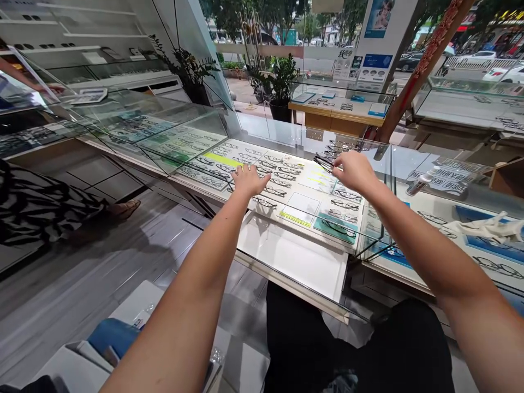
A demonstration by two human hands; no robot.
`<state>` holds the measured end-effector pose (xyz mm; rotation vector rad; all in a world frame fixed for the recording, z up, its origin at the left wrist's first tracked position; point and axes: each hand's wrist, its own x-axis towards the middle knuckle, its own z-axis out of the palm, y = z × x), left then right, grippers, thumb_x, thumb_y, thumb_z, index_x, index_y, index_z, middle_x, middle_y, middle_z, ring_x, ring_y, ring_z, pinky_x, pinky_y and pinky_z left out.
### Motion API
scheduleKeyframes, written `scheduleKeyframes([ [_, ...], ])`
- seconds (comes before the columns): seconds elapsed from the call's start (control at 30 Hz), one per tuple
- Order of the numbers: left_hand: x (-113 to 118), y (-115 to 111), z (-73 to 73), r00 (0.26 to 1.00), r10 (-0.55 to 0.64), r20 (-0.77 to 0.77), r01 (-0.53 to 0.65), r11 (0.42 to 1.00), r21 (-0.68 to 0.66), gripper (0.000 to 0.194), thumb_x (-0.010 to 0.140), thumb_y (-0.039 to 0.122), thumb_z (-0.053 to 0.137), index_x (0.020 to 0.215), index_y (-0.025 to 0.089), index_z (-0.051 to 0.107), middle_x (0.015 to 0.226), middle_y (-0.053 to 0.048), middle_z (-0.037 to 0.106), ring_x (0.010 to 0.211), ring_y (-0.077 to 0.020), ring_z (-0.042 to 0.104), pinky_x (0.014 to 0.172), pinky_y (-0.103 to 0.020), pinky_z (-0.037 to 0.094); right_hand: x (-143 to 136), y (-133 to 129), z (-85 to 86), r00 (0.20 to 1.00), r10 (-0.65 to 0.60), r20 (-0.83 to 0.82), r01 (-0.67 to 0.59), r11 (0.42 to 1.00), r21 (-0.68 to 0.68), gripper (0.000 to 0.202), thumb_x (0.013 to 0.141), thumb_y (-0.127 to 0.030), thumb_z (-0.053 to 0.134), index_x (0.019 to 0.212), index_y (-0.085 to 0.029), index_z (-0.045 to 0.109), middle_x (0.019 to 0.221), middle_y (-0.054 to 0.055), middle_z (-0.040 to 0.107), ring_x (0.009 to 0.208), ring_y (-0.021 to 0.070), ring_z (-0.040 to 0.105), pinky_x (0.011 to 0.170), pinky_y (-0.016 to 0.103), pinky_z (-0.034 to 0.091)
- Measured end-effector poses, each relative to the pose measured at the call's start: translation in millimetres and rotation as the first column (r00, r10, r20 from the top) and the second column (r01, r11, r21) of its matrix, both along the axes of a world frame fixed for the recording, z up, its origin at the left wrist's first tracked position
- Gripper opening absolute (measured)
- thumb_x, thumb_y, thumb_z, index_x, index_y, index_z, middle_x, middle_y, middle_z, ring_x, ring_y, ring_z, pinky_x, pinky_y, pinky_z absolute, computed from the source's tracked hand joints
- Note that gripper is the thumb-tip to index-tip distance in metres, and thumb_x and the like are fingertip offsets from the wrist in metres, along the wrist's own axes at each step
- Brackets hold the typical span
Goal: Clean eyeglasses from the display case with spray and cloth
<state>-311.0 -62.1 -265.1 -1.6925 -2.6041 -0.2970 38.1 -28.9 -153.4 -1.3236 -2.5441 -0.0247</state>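
Note:
My right hand (352, 170) pinches a dark pair of glasses (324, 162) over the back right of the display case. Its fingers are closed at one end of the frame. Fingers spread, my left hand (250, 181) hovers over or rests on the rows of glasses (275, 191); contact cannot be made out. A yellow-green strip (223, 159) lies beside that hand. Nearer to me are a white card (302, 206) and a teal tray (335, 227) with glasses on it.
An open white drawer (292, 256) juts out toward my knees. Glass panels edge the case, with a bottle (423, 180) and white cloth (491, 226) at right. White boxes (241, 360) stand low at left. Another person's patterned garment (45, 202) shows at far left.

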Motion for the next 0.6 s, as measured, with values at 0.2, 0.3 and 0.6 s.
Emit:
scheduleKeyframes([
  [0.2,2,0,0.4,1.0,0.006,-0.012,-0.006,1.0,0.001,0.097,0.096,0.077,0.032,0.16,0.007,0.049,0.172,-0.028,0.04,0.16,-0.0478,0.032,0.127,-0.066,0.029,2,-136,-5.9,0.93,0.223,-0.291,-0.354,0.758,-0.548,0.015,0.095,-0.022,0.068,0.095,-0.024,0.083,0.111,0.003,0.083,0.104,0.0242,0.074,0.09,0.034,0.052],
  [0.3,2,1,0.0,1.0,0.014,-0.019,-0.013,1.0,0.005,0.096,0.097,0.077,0.032,0.16,0.006,0.049,0.171,-0.029,0.041,0.159,-0.047,0.034,0.127,-0.065,0.029,-8,-166,-55.0,0.951,0.215,-0.223,-0.31,0.676,-0.669,0.012,0.095,-0.025,0.071,0.091,-0.022,0.082,0.107,0.006,0.083,0.101,0.0247,0.075,0.086,0.034,0.052],
  [0.6,0,2,2.1,1.0,0.006,0.013,-0.006,1.0,-0.01,0.1,0.097,0.078,0.03,0.164,0.005,0.043,0.176,-0.028,0.034,0.162,-0.049,0.028,0.128,-0.068,0.024,-64,-58,-163.7,0.972,0.144,0.184,-0.061,0.918,-0.392,0.036,0.104,-0.023,0.051,0.111,-0.008,0.082,0.12,0.024,0.079,0.113,0.0342,0.069,0.097,0.041,0.047],
])
